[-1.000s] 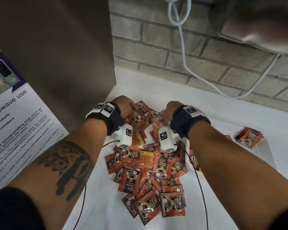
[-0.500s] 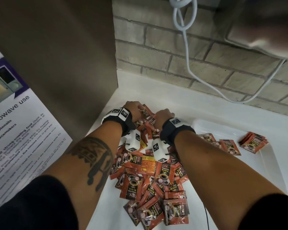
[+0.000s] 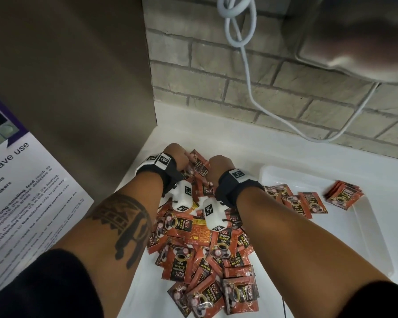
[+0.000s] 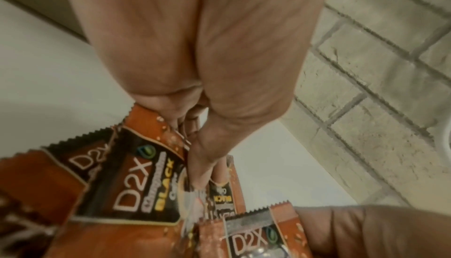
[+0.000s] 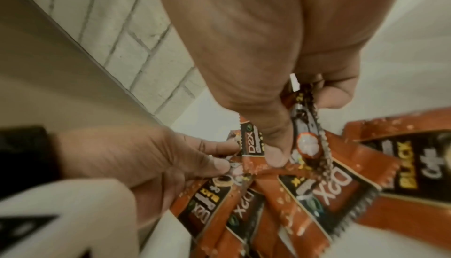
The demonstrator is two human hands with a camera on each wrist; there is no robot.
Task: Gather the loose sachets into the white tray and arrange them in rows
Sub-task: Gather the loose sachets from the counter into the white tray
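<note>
Both hands work at the far end of the sachets (image 3: 200, 246) heaped on the white counter (image 3: 216, 129). The left hand (image 3: 177, 154) pinches sachets; the right hand (image 5: 280, 80) pinches several, seen only in the wrist views. Right of the right hand, the white tray (image 3: 377, 244) holds a few sachets. A brick wall (image 3: 262, 88) and cable (image 3: 248, 72) lie beyond; a poster (image 3: 21, 191) hangs left.
</note>
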